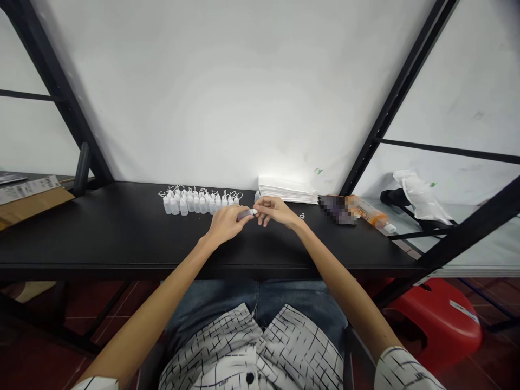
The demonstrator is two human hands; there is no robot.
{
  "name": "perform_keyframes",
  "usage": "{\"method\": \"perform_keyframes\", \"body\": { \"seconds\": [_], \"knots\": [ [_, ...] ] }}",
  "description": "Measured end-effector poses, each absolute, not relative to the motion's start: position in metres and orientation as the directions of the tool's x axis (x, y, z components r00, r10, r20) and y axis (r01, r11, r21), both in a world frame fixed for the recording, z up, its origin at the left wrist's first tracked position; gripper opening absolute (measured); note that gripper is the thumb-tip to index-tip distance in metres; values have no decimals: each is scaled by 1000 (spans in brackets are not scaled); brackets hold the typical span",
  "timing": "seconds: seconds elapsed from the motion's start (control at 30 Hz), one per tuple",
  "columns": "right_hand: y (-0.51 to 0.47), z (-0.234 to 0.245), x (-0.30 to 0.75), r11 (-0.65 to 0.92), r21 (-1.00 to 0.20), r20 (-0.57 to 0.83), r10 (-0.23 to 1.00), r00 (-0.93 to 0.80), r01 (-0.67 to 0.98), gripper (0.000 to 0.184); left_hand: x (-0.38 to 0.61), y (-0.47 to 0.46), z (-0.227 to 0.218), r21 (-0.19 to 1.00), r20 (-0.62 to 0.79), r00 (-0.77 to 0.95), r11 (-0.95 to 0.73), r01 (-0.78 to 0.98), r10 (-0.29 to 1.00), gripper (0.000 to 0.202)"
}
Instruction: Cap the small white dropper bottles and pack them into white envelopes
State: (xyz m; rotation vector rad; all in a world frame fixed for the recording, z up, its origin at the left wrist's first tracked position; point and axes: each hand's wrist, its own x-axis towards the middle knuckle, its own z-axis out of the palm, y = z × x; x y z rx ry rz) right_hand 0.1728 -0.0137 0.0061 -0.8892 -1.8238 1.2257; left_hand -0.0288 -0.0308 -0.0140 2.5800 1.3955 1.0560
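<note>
Here's the action, dead centre: the left hand [227, 222] has its thumb and fingers drawn narrow around a small bottle [244, 215], which lies tilted on its side just above the black table [122, 233]. In comes the right hand [276, 210] from three o'clock, thumb and forefinger pinched on the white tip [255, 212], the other fingers hanging loosely curled below. Exactly how tip and bottle meet, I can't tell; the fingertips cover it.

Take that held bottle as the middle of the clock. Between nine and ten o'clock, a tight crowd of white bottles [203, 204] stands upright, thin loops sprouting at their tops. At one o'clock, another white bottle [257, 195] peeks out just behind the right hand. Round to two, a stack of flat white sheets [284, 189] sits against the wall [244, 97]. At three, near the right wrist, there's a little white loop [301, 216], and farther along that line lies a drink bottle [374, 214] with orange on it, on its side.
</note>
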Motion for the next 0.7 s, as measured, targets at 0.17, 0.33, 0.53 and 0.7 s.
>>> {"method": "perform_keyframes", "body": {
  "seconds": [0.17,0.33,0.53,0.7],
  "knots": [
    [-18,9,173,293,-949,203,854,-479,120,40,-29,-32,-12,334,517,375,-585,739,769,30],
    [-28,-2,172,307,-926,198,890,-410,220,41,-23,-39,-9,319,467,402,-574,754,787,29],
    [-49,-23,177,386,-772,278,919,-278,505,40,-5,-54,-15,286,391,419,-541,791,820,23],
    [-63,-31,177,364,-709,320,929,-185,604,33,-4,-55,-20,271,395,442,-562,781,805,22]
  ]
}}
